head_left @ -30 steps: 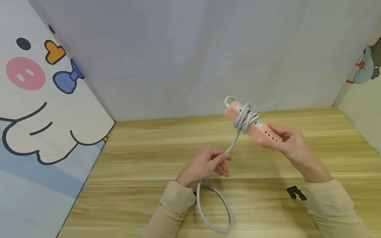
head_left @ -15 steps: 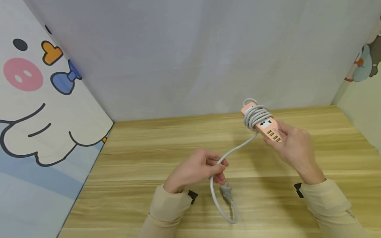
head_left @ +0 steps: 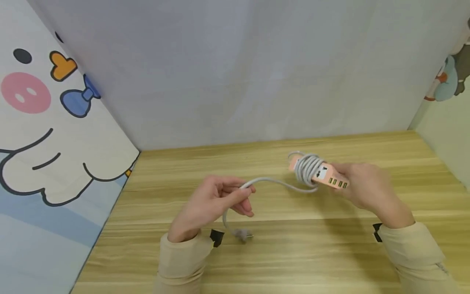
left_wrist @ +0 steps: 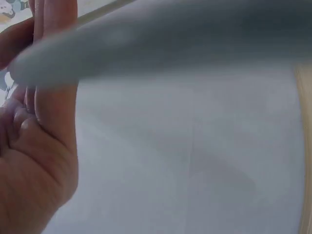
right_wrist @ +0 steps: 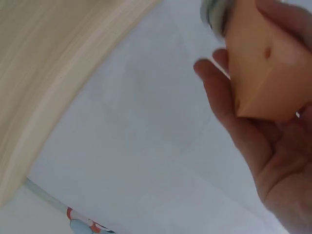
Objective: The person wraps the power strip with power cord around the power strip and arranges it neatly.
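My right hand (head_left: 371, 190) grips the lower end of an orange-pink power strip (head_left: 333, 176), which is held tilted above the table. Several turns of grey power cord (head_left: 308, 168) wrap around the strip's other half. From there a free length of cord runs left to my left hand (head_left: 216, 198), which pinches it between thumb and fingers. Past that hand the cord hangs in a curve, ending in a plug (head_left: 242, 234) with its prongs to the right. In the left wrist view the cord (left_wrist: 161, 44) crosses close and blurred. The right wrist view shows the strip's underside (right_wrist: 258, 68) against the palm.
A wood-grain table (head_left: 293, 261) lies below both hands. Behind it hangs a pale grey backdrop (head_left: 235, 73). A printed cartoon panel (head_left: 73, 155) stands along the left side, and a pale wall (head_left: 448, 130) with a print rises on the right.
My left hand has moved left with the cord, drawing out a longer free length and carrying the plug along. The power strip has dropped lower and turned flatter in my right hand.
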`<state>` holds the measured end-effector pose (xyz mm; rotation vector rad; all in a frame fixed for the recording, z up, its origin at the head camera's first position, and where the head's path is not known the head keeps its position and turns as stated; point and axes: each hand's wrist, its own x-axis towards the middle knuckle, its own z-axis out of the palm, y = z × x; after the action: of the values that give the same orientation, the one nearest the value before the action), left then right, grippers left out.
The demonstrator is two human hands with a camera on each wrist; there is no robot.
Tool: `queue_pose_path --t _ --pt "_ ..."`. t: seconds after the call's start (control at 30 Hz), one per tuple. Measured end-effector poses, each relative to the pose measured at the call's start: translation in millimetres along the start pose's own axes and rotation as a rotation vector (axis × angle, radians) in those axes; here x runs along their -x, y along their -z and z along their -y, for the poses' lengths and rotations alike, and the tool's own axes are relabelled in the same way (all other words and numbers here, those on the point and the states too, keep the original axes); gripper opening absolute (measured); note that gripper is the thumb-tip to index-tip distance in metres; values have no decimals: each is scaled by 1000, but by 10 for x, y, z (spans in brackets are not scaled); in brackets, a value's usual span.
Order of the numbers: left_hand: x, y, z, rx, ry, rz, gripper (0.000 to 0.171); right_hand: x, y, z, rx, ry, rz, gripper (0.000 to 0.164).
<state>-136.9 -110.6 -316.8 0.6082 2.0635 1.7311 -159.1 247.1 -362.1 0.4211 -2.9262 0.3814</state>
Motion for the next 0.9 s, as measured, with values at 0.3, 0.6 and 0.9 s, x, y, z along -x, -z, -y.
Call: queue_pose_path --t 0.3,0.6,0.9 --pt "-33 235 165 69 -200 -276 22 180 199 115 -284 381 299 55" --pt "-332 146 507 209 -157 -295 14 170 245 138 -969 924 415 66" --pt "-630 -379 733 147 -62 -2 39 125 139 26 -1501 753 120 73"
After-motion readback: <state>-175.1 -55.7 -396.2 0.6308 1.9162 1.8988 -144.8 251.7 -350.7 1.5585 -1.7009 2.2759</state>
